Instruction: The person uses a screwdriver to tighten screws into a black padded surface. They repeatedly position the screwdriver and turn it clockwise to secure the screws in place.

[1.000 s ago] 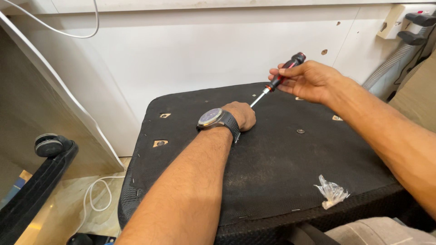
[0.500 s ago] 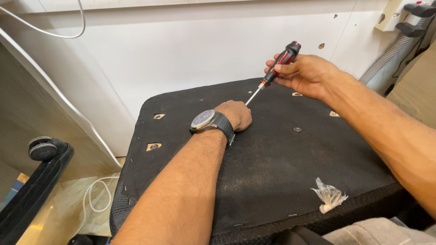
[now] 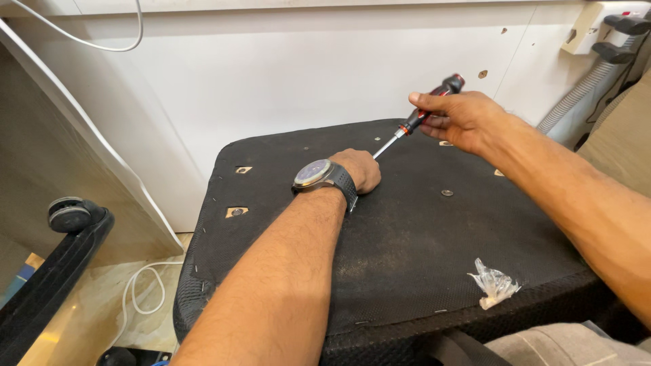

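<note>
Black seat underside (image 3: 407, 251): right hand (image 3: 461, 118) grips screwdriver (image 3: 419, 119), tip hidden behind fisted left hand (image 3: 358, 169).

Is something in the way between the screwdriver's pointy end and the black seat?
Only the left hand. The screwdriver, held by the right hand, slants down behind it, so its tip is hidden against the black seat panel.

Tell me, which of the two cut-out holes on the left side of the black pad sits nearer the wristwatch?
The nearer-edge hole: it lies just left of the wristwatch, while the other hole sits farther back toward the wall.
</note>
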